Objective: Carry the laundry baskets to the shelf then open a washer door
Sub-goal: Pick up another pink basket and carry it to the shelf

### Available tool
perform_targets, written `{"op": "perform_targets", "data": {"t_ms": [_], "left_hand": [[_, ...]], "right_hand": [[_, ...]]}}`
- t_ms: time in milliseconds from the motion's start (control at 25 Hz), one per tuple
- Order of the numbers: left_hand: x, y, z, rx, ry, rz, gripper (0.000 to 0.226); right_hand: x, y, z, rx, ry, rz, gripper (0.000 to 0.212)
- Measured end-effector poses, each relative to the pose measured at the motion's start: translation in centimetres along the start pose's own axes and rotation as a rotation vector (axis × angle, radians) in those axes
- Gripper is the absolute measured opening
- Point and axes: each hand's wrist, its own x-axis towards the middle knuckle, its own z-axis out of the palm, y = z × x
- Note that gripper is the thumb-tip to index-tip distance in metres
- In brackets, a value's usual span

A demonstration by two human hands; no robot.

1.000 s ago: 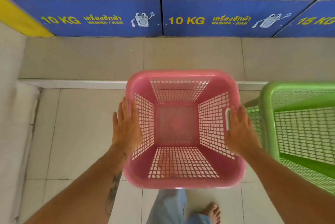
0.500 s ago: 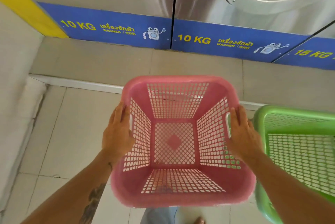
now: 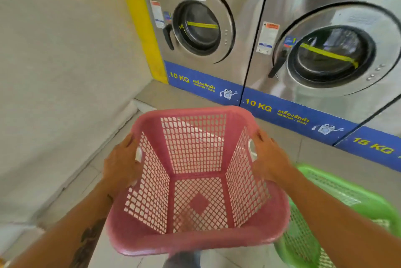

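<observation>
An empty pink laundry basket (image 3: 195,244) with mesh walls hangs in the air in front of me, held by both side handles. My left hand (image 3: 121,164) grips the left rim and my right hand (image 3: 268,158) grips the right rim. A green laundry basket (image 3: 338,198) sits on the floor at the lower right, partly hidden by the pink one and my right arm. Two steel 10 KG washers stand ahead, the left washer door (image 3: 200,22) and the right washer door (image 3: 332,54) both closed, each with a black handle on its left side.
A beige wall (image 3: 65,72) runs along the left, meeting a yellow strip (image 3: 138,22) beside the washers. The washers stand on a raised tiled step (image 3: 325,155) with a blue band along their base. A 15 KG machine begins at the far right. No shelf is in view.
The pink basket has been lifted higher off the floor in both hands. My view has tilted up and swung left, bringing the washer doors into sight.
</observation>
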Motion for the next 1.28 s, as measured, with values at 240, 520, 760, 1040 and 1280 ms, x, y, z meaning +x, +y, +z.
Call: {"op": "perform_targets", "data": {"t_ms": [240, 520, 760, 1040, 1280], "left_hand": [[-20.1, -6.6, -5.7, -0.021, 0.13, -0.346, 0.08], [-45.8, -18.7, -8.9, -0.034, 0.299, -0.759, 0.066], [-70.8, -28.9, -11.4, 0.001, 0.452, -1.049, 0.07], [-92.8, -37.3, -15.0, 0.009, 0.603, -1.286, 0.082], [-104.7, -46.3, -17.3, 0.129, 0.554, -1.52, 0.064]], "right_hand": [[-8.3, -11.0, -2.0, -0.067, 0.005, -0.331, 0.09], [-20.3, -31.6, 2.1, -0.043, -0.043, -0.737, 0.087], [-36.7, -51.8, 10.4, -0.044, -0.132, -1.045, 0.078], [-54.3, -70.4, 19.1, -0.005, -0.179, -1.331, 0.073], [-63.4, -84.7, 25.0, 0.04, -0.213, -1.486, 0.042]]}}
